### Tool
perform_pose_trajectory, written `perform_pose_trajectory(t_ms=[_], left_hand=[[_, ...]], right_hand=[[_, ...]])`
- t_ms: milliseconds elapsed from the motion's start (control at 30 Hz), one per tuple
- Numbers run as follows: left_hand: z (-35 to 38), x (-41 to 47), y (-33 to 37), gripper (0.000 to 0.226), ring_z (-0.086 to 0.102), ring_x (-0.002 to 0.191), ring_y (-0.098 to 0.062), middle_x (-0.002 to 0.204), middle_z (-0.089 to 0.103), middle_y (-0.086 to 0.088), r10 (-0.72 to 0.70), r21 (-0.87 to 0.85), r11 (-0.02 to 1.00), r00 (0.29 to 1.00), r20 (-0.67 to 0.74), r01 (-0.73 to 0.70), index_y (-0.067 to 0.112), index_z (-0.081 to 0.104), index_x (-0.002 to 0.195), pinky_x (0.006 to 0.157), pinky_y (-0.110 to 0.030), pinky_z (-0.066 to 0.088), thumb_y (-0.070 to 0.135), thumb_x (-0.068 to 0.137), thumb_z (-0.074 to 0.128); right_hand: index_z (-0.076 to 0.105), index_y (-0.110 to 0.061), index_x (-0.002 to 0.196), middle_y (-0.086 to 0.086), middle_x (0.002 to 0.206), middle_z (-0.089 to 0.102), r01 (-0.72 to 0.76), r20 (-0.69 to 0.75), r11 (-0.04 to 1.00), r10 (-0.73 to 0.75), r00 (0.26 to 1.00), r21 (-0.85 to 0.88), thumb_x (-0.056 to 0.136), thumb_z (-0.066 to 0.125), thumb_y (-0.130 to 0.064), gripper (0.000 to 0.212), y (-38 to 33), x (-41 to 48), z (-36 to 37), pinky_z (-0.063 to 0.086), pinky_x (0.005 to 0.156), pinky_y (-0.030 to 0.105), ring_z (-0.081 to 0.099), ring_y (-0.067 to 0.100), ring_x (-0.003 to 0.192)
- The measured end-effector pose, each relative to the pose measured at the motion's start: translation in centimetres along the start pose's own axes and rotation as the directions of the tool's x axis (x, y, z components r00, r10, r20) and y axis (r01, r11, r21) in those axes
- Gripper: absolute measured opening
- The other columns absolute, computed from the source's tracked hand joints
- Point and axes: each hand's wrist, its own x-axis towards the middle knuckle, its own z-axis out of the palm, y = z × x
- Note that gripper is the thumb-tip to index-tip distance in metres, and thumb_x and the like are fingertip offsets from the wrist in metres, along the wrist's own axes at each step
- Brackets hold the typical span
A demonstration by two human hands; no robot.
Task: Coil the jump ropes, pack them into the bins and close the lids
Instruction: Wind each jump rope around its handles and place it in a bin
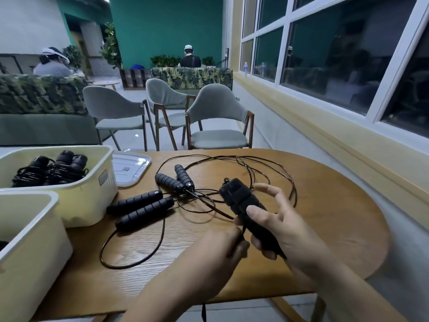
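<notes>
Head view: a pair of black handles (241, 203) is gripped by the right hand (285, 231), thumb and lower fingers curled round them. Their cord (242, 231) is pinched by the left hand (220, 254) just beside the handles. Two more jump ropes (139, 201) are sprawled uncoiled on the table (325, 205), left of the hands. Coiled ropes (46, 173) are seen in the far-left bin (92, 201), with a lid (130, 168) laid flat beside it.

Black ribbed foam jump-rope handles (141, 206), thin dark brown rope cord (132, 263), pale cream plastic bins (92, 194), light wood-grain round table (325, 217), teal back wall (167, 26), green leaf-print sofas (192, 77), grey-green chairs (218, 126)
</notes>
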Motion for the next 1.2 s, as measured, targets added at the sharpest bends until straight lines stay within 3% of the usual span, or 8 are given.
perform_pose_trajectory(t_ms=[133, 267, 467, 567, 767, 933, 1033, 1200], left_hand=[[-0.1, 0.1, -0.5, 0.023, 0.054, 0.053, -0.005, 0.067, 0.061, 0.005, 0.020, -0.028, 0.999, 0.997, 0.080, -0.018, 0.017, 0.073, 0.101, 0.052, -0.020, 0.049, 0.034, 0.107, 0.058], [-1.3, 0.0, -1.2, 0.017, 0.056, 0.050, -0.007, 0.063, 0.059, 0.009, -0.001, -0.277, 0.961, 0.997, 0.082, 0.023, 0.023, 0.076, 0.093, 0.045, -0.027, 0.048, 0.036, 0.101, 0.070], [-1.6, 0.0, -2.2, 0.015, 0.065, 0.067, -0.012, 0.073, 0.072, 0.001, 0.064, -0.469, 0.881, 0.998, 0.007, -0.053, 0.019, 0.076, 0.081, 0.062, -0.029, 0.049, 0.026, 0.086, 0.088], [-1.1, -0.1, -2.2, 0.019, 0.056, 0.065, -0.016, 0.071, 0.065, -0.001, 0.118, -0.556, 0.826, 0.993, 0.018, -0.088, 0.015, 0.074, 0.080, 0.057, -0.027, 0.041, 0.023, 0.083, 0.090], [-0.3, -0.6, -2.5, 0.020, 0.048, 0.066, -0.008, 0.074, 0.057, 0.006, 0.113, -0.684, 0.725, 0.994, -0.005, -0.085, 0.025, 0.072, 0.081, 0.058, -0.019, 0.035, 0.043, 0.091, 0.072], [0.0, -0.8, -2.7, 0.033, 0.047, 0.074, -0.023, 0.084, 0.057, -0.012, 0.011, -0.809, 0.586, 0.998, 0.070, 0.050, 0.016, 0.074, 0.091, 0.061, -0.029, 0.035, 0.048, 0.097, 0.069], [0.9, -0.7, -1.6, 0.033, 0.037, 0.058, -0.012, 0.066, 0.046, -0.003, -0.064, -0.833, 0.538, 0.992, 0.110, 0.127, 0.027, 0.066, 0.069, 0.056, -0.029, 0.021, 0.035, 0.101, 0.064], [2.9, -0.3, -0.7, 0.036, 0.037, 0.055, -0.014, 0.063, 0.040, 0.007, -0.096, -0.632, 0.769, 0.995, 0.037, 0.097, 0.027, 0.072, 0.090, 0.052, -0.029, 0.029, 0.038, 0.113, 0.046]], right_hand=[[0.068, -0.060, 0.127, -0.005, 0.080, 0.072, 0.060, -0.076, 0.933, -0.093, 0.993, -0.355, 0.090, 0.078, -0.047, 0.040, 0.5, -0.3, -2.3, 0.050, 0.063, 0.023, 0.061, 0.011, 0.069], [0.073, -0.056, 0.127, -0.029, 0.110, 0.074, 0.029, 0.069, 0.838, 0.011, 0.998, -0.546, 0.092, 0.082, -0.039, 0.040, -0.8, -1.2, -3.3, 0.050, 0.077, 0.012, 0.070, -0.006, 0.092], [0.073, -0.048, 0.131, -0.025, 0.124, 0.075, 0.038, 0.366, 0.746, 0.281, 0.887, -0.665, 0.095, 0.082, -0.040, 0.037, -2.0, -1.9, -3.5, 0.049, 0.098, 0.017, 0.068, -0.003, 0.117], [0.076, -0.043, 0.124, -0.011, 0.108, 0.077, 0.040, 0.469, 0.789, 0.323, 0.822, -0.613, 0.094, 0.083, -0.044, 0.031, -2.2, -2.3, -3.4, 0.055, 0.088, 0.041, 0.071, 0.018, 0.100], [0.074, -0.032, 0.120, 0.013, 0.094, 0.065, -0.061, 0.507, 0.923, 0.263, 0.821, -0.381, 0.088, 0.086, -0.037, 0.035, -1.9, -2.2, -4.1, 0.038, 0.071, 0.048, 0.054, 0.026, 0.075], [0.063, -0.024, 0.120, 0.019, 0.107, 0.073, -0.119, 0.574, 0.982, 0.184, 0.798, -0.148, 0.086, 0.087, -0.035, 0.043, -1.5, -2.4, -4.3, 0.034, 0.059, 0.035, 0.054, 0.020, 0.068], [0.055, -0.023, 0.140, 0.032, 0.120, 0.070, -0.107, 0.577, 0.994, 0.071, 0.813, 0.028, 0.087, 0.088, -0.044, 0.066, -1.4, -2.2, -4.5, 0.030, 0.053, 0.032, 0.052, 0.022, 0.068], [0.053, -0.029, 0.149, 0.031, 0.121, 0.070, -0.030, 0.284, 0.997, 0.007, 0.959, 0.075, 0.087, 0.085, -0.051, 0.073, -1.5, -1.5, -5.4, 0.039, 0.051, 0.026, 0.054, 0.021, 0.066]])
